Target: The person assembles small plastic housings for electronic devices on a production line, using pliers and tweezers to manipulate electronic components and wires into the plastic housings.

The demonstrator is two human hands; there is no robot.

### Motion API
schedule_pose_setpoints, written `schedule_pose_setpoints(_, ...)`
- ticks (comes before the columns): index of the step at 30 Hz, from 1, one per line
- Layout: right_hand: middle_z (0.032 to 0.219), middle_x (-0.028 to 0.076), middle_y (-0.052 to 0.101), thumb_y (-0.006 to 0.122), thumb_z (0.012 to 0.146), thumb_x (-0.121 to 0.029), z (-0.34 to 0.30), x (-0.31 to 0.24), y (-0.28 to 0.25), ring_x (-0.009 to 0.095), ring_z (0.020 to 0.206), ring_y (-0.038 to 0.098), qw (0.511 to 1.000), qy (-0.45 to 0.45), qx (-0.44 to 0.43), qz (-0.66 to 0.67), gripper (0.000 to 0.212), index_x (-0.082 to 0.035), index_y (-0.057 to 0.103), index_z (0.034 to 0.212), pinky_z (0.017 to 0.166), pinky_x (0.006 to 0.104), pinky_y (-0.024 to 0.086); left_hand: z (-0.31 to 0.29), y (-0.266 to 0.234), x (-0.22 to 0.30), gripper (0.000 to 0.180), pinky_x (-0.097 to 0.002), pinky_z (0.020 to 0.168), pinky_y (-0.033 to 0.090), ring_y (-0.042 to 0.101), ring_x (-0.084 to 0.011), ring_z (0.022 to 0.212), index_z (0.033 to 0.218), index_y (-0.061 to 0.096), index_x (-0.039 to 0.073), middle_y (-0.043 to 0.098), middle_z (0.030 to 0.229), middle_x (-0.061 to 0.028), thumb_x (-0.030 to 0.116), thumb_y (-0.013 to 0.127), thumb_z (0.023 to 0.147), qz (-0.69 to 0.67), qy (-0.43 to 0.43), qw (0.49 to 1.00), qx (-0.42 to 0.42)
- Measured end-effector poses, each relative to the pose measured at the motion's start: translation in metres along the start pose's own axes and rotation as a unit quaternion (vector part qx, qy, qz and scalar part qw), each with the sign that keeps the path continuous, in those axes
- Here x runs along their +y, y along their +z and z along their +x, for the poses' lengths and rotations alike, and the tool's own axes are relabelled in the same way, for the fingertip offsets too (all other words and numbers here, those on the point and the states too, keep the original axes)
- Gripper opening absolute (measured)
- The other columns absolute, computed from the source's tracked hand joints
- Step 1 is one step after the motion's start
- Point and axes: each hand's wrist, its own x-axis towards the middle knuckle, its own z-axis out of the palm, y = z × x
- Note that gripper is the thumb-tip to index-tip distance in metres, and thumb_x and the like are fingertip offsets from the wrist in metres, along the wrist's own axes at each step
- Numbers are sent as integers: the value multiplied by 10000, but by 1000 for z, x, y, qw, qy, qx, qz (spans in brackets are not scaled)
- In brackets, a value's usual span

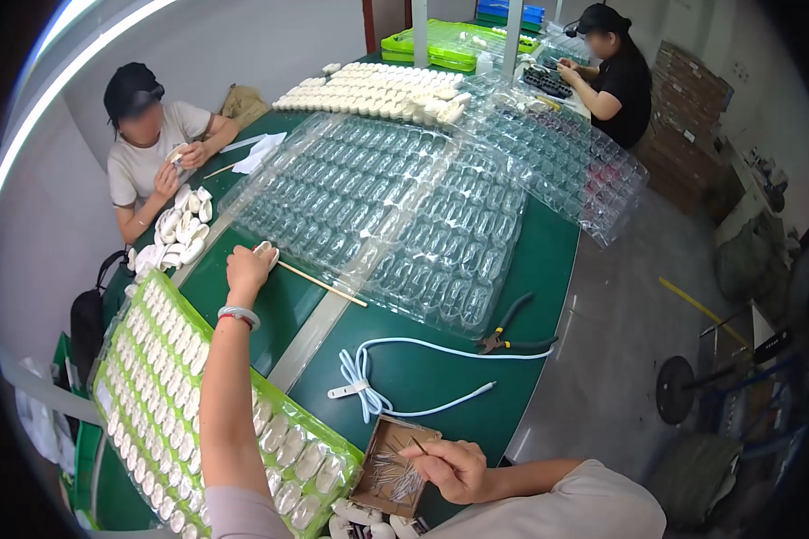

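My left hand (248, 272) is stretched out over the green table, its fingers closed around a small white oval plastic shell (264, 252). A thin wooden stick (324, 284) lies on the tabletop beside that hand. Near the front edge, my right hand (451, 469) pinches a short thin dark rod (419, 445); its exact kind is too small to tell. Under those fingers is an open cardboard box (384, 437) with many thin metal pins (395, 476) in it. Below my left forearm lies a green tray (182, 305) filled with rows of white oval pieces.
Clear blister trays (377, 211) cover the table's middle. A pale blue cable (422, 341) and dark-handled pliers (512, 332) lie at right. White shells (184, 225) are heaped by a seated co-worker (157, 135) at left; another person (616, 81) works at far right.
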Motion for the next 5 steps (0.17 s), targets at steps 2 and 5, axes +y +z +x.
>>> schedule_pose_setpoints(2, 759, 88, 640, 497, 851, -13, -1, 0, 4, 108, 525, 567, 1000, -20, 11, -7, 216, 54, 579, 1039, 476, 210, 447, 3, -6, -5, 627, -409, 841, 449, 559, -386, 970, 1060, 536, -18, 561, 1096, -197, 488, 645, 705, -13, 9, 999, -35)
schedule_pose_setpoints(5, 823, 106, 648, 496, 856, -23, -6, 3, 6, 113, 558, 591, 1000, -9, 17, 0, 226, 36, 581, 1057, 512, 184, 453, -14, -28, 0, 602, -488, 795, 486, 597, -356, 936, 1042, 568, -16, 577, 1110, -189, 478, 660, 711, -119, 1, 990, -80)
